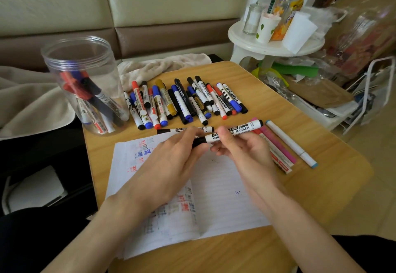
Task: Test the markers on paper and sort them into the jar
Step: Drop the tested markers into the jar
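Both hands hold one black whiteboard marker [212,138] level above the lined paper [225,189]. My left hand [171,163] pinches its black cap end, and my right hand [242,154] grips the white barrel. The paper carries red, blue and black test scribbles. A clear plastic jar [85,84] stands upright at the table's back left with several red, blue and black markers inside. A row of several markers [184,101] lies behind the paper. Two more black whiteboard markers [246,127] lie just beyond my fingers.
Pink, red and white markers [285,146] lie to the right of the paper on the wooden table [321,176]. A beige cloth [162,64] lies behind the table. A white stool [274,43] with bottles and cups stands at the back right, with clutter beside it.
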`<state>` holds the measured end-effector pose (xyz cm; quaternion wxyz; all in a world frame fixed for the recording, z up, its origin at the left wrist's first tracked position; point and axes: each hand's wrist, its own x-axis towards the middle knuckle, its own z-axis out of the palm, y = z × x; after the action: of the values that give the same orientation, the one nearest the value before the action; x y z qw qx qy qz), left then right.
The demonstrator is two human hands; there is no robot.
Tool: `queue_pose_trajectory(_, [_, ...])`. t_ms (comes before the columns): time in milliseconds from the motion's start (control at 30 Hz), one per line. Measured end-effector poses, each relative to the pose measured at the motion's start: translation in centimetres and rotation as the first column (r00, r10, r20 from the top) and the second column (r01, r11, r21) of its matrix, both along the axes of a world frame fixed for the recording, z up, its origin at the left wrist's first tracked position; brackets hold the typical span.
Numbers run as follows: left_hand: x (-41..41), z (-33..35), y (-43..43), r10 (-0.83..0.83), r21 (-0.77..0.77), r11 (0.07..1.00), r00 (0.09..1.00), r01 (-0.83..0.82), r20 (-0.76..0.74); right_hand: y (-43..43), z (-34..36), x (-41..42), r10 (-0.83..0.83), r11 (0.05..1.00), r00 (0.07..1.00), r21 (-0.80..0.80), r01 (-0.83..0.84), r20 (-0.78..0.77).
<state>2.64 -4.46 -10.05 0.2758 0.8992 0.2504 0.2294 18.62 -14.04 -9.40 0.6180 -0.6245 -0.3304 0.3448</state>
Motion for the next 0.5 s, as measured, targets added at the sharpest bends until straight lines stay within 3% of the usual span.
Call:
queue_pose_trajectory(133, [-0.2, 0.3, 0.2, -0.021, 0.052, 0.998, 0.999, 0.02, 0.027, -0.2, 0.4, 0.2, 0.027, 0.999, 0.999, 0.034, -0.028, 0.036])
queue_pose_trajectory(500, [-0.3, 1.1, 1.0, -0.185, -0.292, 0.934, 0.978, 0.207, 0.101, -0.5, 0.7, 1.1, 0.102, 0.983, 0.99, 0.141, -0.115, 0.098])
